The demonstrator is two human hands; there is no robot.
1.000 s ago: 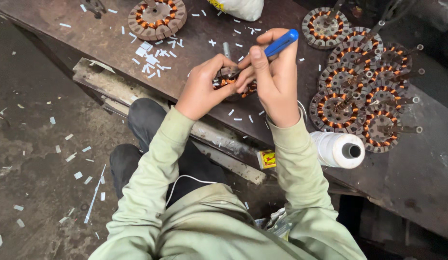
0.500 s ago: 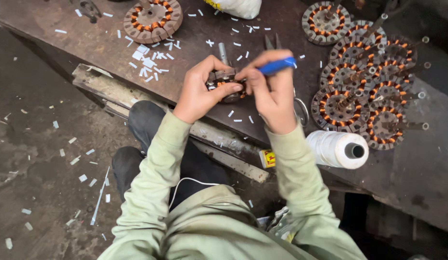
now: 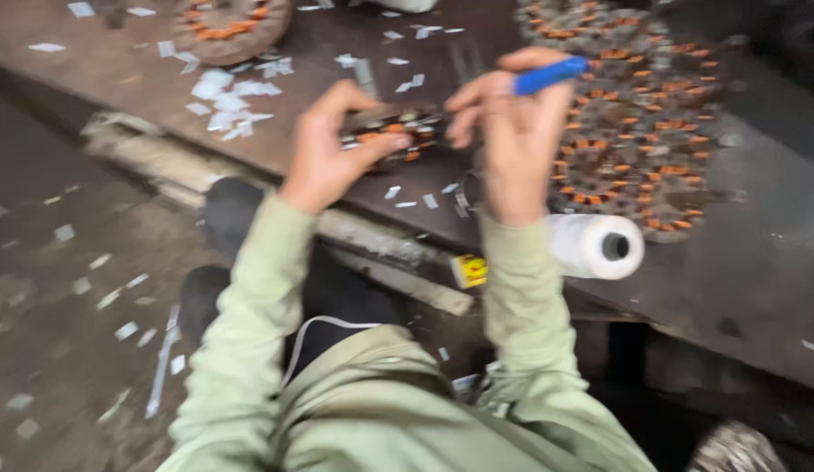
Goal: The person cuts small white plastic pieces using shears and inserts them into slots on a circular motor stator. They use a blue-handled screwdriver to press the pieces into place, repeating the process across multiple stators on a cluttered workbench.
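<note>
Along the left of the frame lies the dusty grey floor (image 3: 66, 288), littered with small white paper scraps. At the upper left, on my dark brown metal workbench (image 3: 739, 280), sits a round copper-wound motor stator (image 3: 232, 24), with a scatter of white paper slips (image 3: 228, 96) just below it.

My left hand (image 3: 333, 153), left of centre, is curled around the small round stator with orange windings (image 3: 394, 135). The thumb presses its near edge and the fingers wrap over the far side, so it is gripped firmly and held just above the bench, in the upper middle of the frame.

My right hand (image 3: 512, 131), just right of centre, touches the other side of that same stator with its lower fingertips. Its upper fingers are pinched closed on a blue plastic-handled tool (image 3: 549, 77), which points towards the upper right. The blur hides the tool's tip.

Below my right wrist a small yellow box (image 3: 470, 271) rests at the bench edge. Right of it lies a white spool of thread (image 3: 595, 246) on its side. Above the spool, at the upper right, a pile of copper-wound stators (image 3: 652, 114) overlap one another.
</note>
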